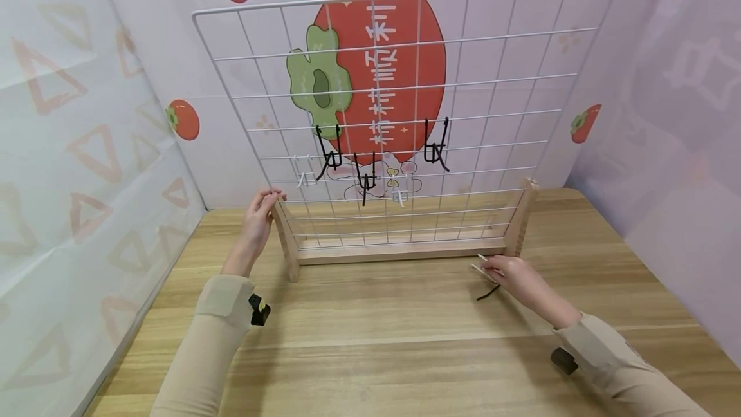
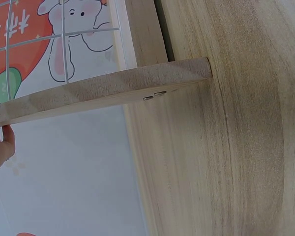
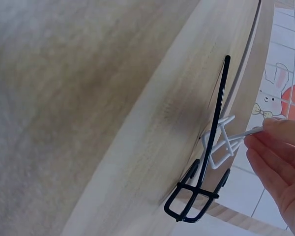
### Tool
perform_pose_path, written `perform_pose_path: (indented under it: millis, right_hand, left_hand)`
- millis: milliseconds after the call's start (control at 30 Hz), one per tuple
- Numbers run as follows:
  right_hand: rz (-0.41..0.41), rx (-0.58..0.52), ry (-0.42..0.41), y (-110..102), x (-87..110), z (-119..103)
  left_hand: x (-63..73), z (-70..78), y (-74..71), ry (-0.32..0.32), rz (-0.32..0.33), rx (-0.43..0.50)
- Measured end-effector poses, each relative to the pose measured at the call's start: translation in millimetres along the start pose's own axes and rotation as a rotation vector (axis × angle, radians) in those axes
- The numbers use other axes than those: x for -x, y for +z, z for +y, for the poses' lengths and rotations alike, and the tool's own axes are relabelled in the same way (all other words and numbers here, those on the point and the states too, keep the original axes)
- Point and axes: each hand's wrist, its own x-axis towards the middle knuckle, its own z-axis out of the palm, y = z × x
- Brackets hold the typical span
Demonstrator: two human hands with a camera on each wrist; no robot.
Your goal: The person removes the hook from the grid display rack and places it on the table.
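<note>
My left hand (image 1: 258, 221) grips the upper end of the left wooden post (image 2: 103, 91) of a stand, fingertips bent over its edge. A white wire grid (image 1: 399, 253) leans upright in that stand. In my right hand (image 1: 515, 278), thumb and fingers pinch the rod of a small white wire hook (image 3: 247, 132), its frame pointing away from the fingertips. The hook is close over the table, by the stand's right foot. Just beside it, a black wire hook (image 3: 214, 125) lies on the wood, its double-pronged end nearest the right wrist camera.
Three black hooks hang on the grid: a left one (image 1: 332, 158), a middle one (image 1: 366, 180) and a right one (image 1: 434, 150). Two white hooks hang lower, one at left (image 1: 302, 179) and another (image 1: 399, 197) near the middle. Printed cloth walls (image 1: 87, 179) surround the wooden table (image 1: 370, 352).
</note>
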Motion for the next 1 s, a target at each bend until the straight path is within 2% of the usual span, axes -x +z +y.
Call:
perform_pose_path:
  millis: [233, 467, 733, 1000]
  right_hand:
    - [-0.038, -0.034, 0.018, 0.9, -1.5, -1.9]
    - [-0.034, -0.079, 0.022, 5.2, -0.6, -1.2]
    - [-0.119, -0.129, 0.072, 7.1, -1.4, -4.2]
    - [-0.157, -0.118, 0.087, 9.6, -2.9, -4.9]
  left_hand:
    - [-0.3, -0.3, 0.3, 0.001, -0.001, -0.016]
    - [-0.4, -0.5, 0.4, 0.003, -0.003, -0.009]
    - [-0.6, -1.0, 0.2, 0.005, -0.009, -0.006]
    - [-0.8, -1.4, -0.1, 0.006, -0.01, -0.001]
